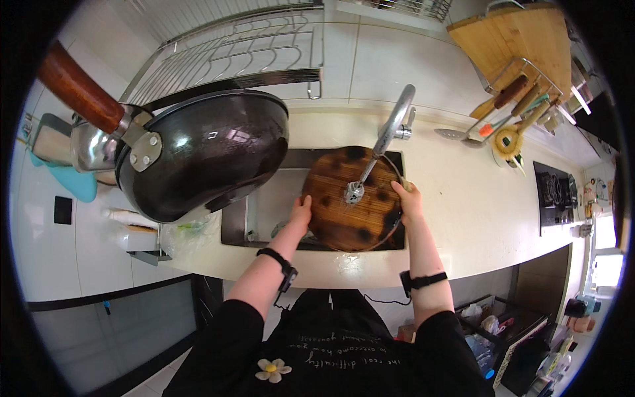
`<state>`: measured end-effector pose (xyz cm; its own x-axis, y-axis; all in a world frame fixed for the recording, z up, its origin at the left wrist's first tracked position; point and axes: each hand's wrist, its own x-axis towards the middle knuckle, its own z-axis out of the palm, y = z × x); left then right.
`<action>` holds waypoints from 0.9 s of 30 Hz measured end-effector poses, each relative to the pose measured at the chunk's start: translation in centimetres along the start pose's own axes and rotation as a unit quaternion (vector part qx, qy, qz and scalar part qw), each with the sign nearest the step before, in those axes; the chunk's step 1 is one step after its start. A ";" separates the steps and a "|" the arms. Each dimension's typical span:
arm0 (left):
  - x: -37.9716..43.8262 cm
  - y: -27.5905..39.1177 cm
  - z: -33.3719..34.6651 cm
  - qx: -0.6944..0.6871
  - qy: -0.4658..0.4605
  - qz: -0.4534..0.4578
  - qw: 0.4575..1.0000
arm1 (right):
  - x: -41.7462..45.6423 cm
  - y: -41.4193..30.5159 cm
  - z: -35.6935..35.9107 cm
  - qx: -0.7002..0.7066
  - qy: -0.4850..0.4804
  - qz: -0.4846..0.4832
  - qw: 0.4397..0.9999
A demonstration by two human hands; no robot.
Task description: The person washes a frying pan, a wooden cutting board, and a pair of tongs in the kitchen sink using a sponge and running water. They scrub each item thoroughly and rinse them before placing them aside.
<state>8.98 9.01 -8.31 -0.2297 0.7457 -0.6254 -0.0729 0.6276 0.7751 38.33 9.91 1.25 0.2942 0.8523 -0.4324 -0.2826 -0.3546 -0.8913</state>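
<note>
A round dark wooden lid (342, 218) with scorched spots lies face up over the right part of the sink (270, 198). My left hand (300, 218) grips its left edge. At its right edge my right hand (409, 201) holds on, thumb on top and fingers underneath; something greenish shows beside the fingers. Above the lid hangs the spray head of a coiled-neck faucet (397, 121), and a little water seems to run onto the wood. The lid hides much of the basin below it.
A large black wok (213, 144) with a wooden handle stands tilted at the left, under a wire dish rack (258, 49). A plastic bag (188, 233) lies left of the sink. Utensils and a scrub brush (507, 141) hang at the right, before a cooktop (555, 193).
</note>
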 end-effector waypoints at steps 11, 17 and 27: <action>-4.7 -1.5 8.4 0.412 -0.014 0.347 0.843 | -5.7 -1.8 -2.2 0.057 0.008 -0.008 0.998; 0.4 3.9 3.3 0.464 -0.011 0.277 0.841 | -6.8 2.6 -2.2 0.175 -0.005 0.067 0.982; -3.7 3.3 -7.6 -0.182 -0.309 -0.176 0.917 | 0.4 9.6 -2.1 -0.012 0.000 0.027 1.000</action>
<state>2.21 6.63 -2.74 0.4552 0.5659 -0.6875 -0.3825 0.8215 0.4229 37.60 6.03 -7.79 0.2799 0.8317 -0.4795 -0.2766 -0.4084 -0.8699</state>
